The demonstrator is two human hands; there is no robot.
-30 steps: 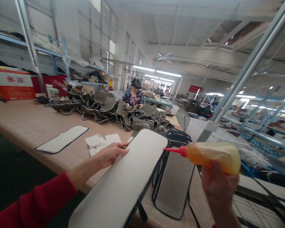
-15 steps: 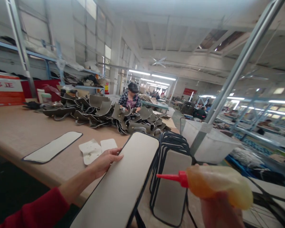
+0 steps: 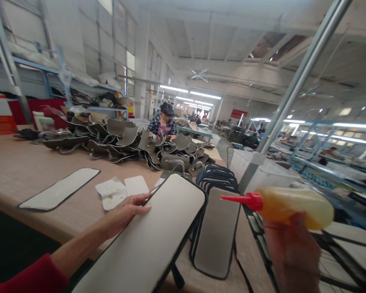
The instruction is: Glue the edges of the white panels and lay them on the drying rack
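My left hand (image 3: 131, 209) grips the left edge of a long white panel (image 3: 152, 228) with rounded corners and dark edging, the thumb lying on its face. The panel is tilted above the table. On the right, my right hand (image 3: 293, 248) is wrapped round a squeeze bottle (image 3: 295, 205) of yellowish liquid. Its red nozzle (image 3: 242, 199) points left, apart from the panel. Beyond the held panel leans a stack of similar dark-edged panels (image 3: 216, 232). Another white panel (image 3: 61, 189) lies flat at the left of the table.
A heap of grey-brown cut pieces (image 3: 128, 142) covers the table's far side, with a person (image 3: 163, 122) behind it. Two small white pieces (image 3: 110, 193) lie mid-table. A metal post (image 3: 293, 101) and a white bin (image 3: 265, 171) stand at the right.
The bottle in my right hand has moved right and slightly up, its nozzle now farther from the held panel. My left hand keeps its hold; the whole view has shifted a little.
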